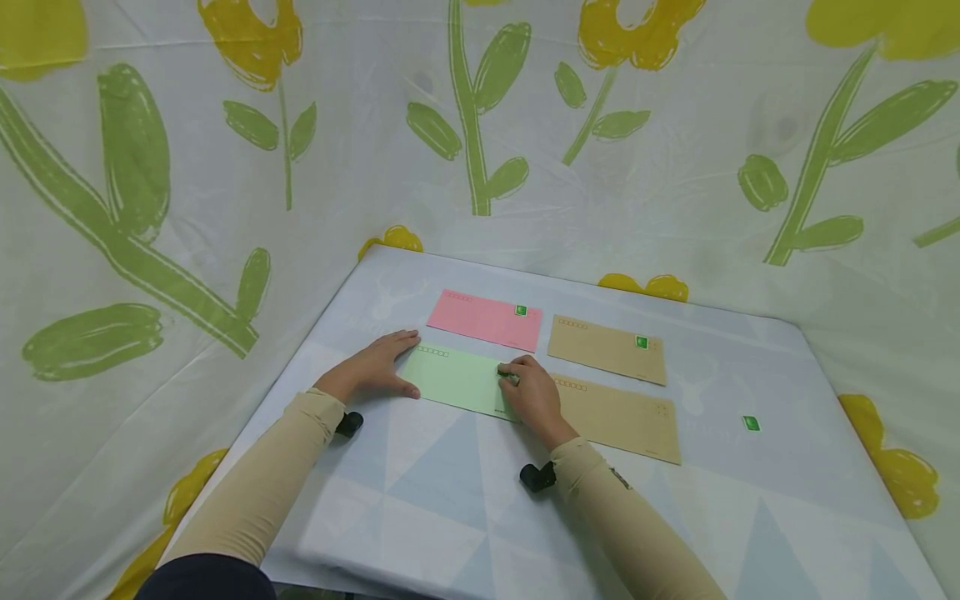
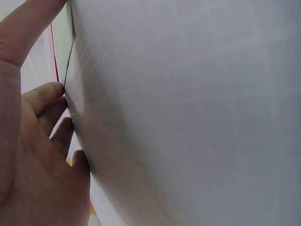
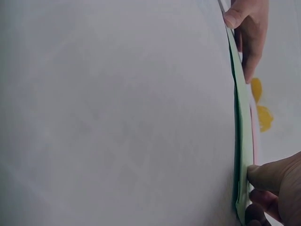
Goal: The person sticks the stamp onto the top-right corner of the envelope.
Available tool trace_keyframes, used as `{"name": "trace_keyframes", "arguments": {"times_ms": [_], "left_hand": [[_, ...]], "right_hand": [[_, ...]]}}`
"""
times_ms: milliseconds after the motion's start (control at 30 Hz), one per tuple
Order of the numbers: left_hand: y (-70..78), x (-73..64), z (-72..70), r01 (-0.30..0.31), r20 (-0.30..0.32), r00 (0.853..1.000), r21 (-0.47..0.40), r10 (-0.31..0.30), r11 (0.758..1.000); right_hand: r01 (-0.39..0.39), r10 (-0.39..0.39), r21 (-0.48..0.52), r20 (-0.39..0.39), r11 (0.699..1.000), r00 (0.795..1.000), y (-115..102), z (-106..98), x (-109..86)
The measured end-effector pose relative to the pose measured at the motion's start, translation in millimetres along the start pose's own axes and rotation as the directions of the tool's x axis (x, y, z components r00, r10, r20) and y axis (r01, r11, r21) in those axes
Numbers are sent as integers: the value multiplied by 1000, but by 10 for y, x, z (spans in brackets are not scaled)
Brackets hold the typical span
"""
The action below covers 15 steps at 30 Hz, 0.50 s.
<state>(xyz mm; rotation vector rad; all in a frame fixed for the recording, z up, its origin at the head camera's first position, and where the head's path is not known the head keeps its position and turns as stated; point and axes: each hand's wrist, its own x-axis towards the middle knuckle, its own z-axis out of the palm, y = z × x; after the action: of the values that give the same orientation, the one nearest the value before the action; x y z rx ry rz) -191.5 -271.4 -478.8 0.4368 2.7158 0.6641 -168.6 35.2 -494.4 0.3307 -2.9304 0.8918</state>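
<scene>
A pale green envelope [image 1: 457, 379] lies on the table in front of the person, with a row of small boxes at its upper left. The left hand [image 1: 373, 369] rests at its left end, fingers and thumb spread, tips right at the edge. Over the envelope's right end, the right hand [image 1: 534, 396] has its fingers bent, thumb and index tips close together. A small dark green stamp [image 1: 513, 377] shows between them, mostly hidden by the fingers. In the right wrist view, the right thumb [image 3: 263, 176] comes down at the green envelope's surface.
Behind lies a pink envelope [image 1: 480, 321] with a green stamp [image 1: 521, 310]. To the right are a brown envelope [image 1: 600, 350] with a stamp [image 1: 642, 342] and an unstamped brown envelope [image 1: 622, 421]. A loose green stamp [image 1: 752, 423] lies farther right on the patterned tablecloth [image 1: 810, 500].
</scene>
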Motion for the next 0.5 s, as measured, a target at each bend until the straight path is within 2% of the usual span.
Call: {"name": "trace_keyframes", "arguments": {"times_ms": [500], "left_hand": [[-14,11,6,-12,0,1000,9,12,1000]], "right_hand": [[1,-1,20,-7,1000,1000,6,-1,-1]]}}
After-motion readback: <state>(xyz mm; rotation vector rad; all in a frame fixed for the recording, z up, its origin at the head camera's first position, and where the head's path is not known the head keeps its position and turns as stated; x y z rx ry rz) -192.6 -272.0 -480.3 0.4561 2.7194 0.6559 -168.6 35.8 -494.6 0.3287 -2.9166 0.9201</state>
